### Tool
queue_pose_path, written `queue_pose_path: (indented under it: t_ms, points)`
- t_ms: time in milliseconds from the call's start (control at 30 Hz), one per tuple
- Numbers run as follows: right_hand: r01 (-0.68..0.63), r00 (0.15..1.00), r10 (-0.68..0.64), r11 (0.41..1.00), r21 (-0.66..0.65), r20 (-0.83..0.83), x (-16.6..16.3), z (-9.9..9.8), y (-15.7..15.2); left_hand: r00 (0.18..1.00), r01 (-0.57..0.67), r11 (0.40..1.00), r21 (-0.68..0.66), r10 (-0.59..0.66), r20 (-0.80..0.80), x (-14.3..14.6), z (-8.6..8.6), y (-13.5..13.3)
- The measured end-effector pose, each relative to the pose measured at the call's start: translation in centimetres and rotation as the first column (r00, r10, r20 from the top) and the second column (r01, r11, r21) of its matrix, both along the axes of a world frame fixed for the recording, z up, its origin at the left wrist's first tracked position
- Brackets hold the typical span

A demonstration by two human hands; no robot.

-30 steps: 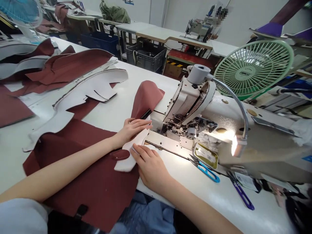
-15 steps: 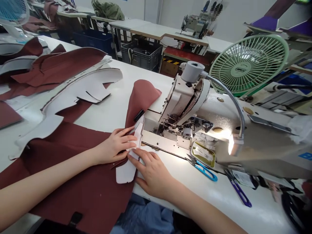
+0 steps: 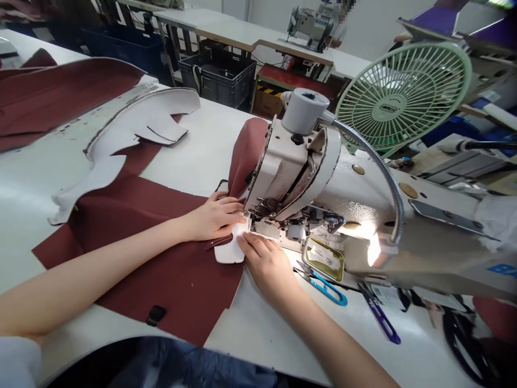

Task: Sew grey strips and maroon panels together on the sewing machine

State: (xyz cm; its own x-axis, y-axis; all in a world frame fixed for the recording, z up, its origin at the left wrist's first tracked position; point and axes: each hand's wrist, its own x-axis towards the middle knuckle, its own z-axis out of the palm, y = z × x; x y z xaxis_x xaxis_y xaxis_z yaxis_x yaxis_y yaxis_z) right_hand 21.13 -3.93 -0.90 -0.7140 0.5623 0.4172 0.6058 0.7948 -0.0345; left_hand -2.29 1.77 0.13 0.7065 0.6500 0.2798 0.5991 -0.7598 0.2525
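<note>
A maroon sheet of material (image 3: 177, 280) with a white backing piece (image 3: 229, 252) on its edge lies at the sewing machine (image 3: 283, 156). My left hand (image 3: 214, 218) rests flat on the maroon material, fingers stretched over the white piece close to the needle area. Beside it, my right hand (image 3: 269, 264) lies with fingers extended, its fingertips touching the white piece's right edge. The sheet's far end (image 3: 248, 151) passes partly behind the machine head. A black clip (image 3: 155, 315) sits near the sheet's front edge. The needle's exact contact with the material is hidden.
Right of my right hand lie blue thread snips (image 3: 327, 288), a small tray (image 3: 323, 258) and purple snips (image 3: 382, 318). More cut pieces with white backing (image 3: 149, 121) lie left. A green fan (image 3: 404, 99) stands behind the machine, and a grey crate (image 3: 218, 78) beyond the table.
Both hands have slid the maroon material and white piece forward and right, up to the machine head. The sheet's far end is now partly behind the head. The camera view has shifted too.
</note>
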Motion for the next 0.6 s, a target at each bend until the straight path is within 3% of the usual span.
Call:
queue_pose_path:
  t_ms: [300, 600]
  points:
    - [-0.01, 1.0, 0.01, 1.0, -0.01, 0.016, 0.3, 0.86, -0.19, 1.0, 0.02, 1.0, -0.003, -0.02, 0.005, 0.75, 0.07, 0.03]
    - [0.014, 1.0, -0.013, 1.0, 0.019, -0.017, 0.03, 0.23, 0.02, 0.999, 0.034, 0.999, 0.008, -0.034, -0.028, 0.55, 0.45, 0.56]
